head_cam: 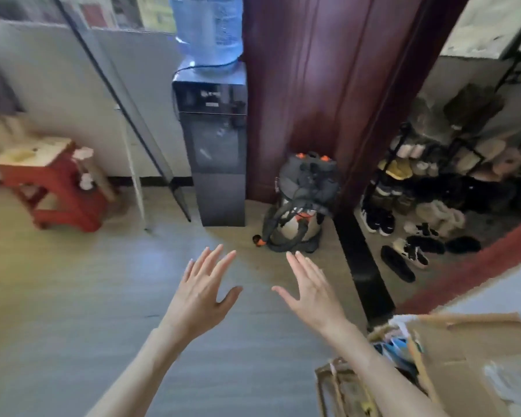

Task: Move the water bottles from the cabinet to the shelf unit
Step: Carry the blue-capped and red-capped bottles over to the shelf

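Hovering over the floor, left hand [200, 291] and right hand [310, 291] spread, holding nothing, dispenser [214, 145] label unreadable

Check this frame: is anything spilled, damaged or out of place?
No spill or damage shows. Both hands, left hand and right hand, are open and hold nothing. No small water bottles are in view. Shoes lie loosely scattered on the floor.

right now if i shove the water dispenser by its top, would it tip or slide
Probably tip rather than slide: the water dispenser is tall and narrow, and the big blue jug on top likely makes it top-heavy. How full the jug is I cannot tell. It stands close to the dark red panel.
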`<state>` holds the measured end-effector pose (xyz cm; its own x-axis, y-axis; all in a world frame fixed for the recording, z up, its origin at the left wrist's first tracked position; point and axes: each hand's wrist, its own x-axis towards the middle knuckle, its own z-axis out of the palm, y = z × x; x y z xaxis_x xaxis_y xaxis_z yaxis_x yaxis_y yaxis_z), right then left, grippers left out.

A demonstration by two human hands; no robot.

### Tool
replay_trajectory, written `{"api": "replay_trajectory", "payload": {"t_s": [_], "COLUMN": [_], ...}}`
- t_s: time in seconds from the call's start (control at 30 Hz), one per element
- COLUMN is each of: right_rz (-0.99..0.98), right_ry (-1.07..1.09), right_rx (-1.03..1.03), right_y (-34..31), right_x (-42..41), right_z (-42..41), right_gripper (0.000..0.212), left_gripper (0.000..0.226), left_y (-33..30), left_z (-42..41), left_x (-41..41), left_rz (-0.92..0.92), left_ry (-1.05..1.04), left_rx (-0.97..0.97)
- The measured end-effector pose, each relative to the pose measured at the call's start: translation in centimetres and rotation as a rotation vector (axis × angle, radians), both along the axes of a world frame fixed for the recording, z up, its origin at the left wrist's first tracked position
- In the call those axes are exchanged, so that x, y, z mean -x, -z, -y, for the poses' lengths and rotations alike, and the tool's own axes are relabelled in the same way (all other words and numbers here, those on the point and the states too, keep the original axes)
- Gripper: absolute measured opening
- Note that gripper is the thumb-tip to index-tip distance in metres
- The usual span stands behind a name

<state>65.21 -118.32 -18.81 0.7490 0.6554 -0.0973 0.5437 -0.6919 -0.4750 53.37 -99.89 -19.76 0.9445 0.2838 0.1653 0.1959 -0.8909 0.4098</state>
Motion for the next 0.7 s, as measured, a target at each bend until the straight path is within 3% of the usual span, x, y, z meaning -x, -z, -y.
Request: {"api": "replay_trajectory", "payload": {"t_s": [0.2, 0.43, 0.7], "right_rz": [0.064, 0.064, 0.056], "right_ry": [-0.364, -0.768, -1.096], "right_rx": [-0.037, -0.041, -0.088], "right_y": [0.2, 0.7, 1.0], "right_x": [9.7, 22.3, 32.4], "right_z": [-18.0, -34.9, -52.6], "right_gripper": [0.078, 0.069, 0.071], "left_gripper": [0.075, 0.071, 0.07], "left_y": [0.5, 1.3, 2.1], "left_z": [-12.7, -22.1, -30.8], "left_x": [15.9, 33.3, 44.8], "left_rz": [-0.031, -0.082, -0.116], "left_ry": [-0.4, -0.874, -1.22], "left_rx": [0.046, 0.05, 0.058]}}
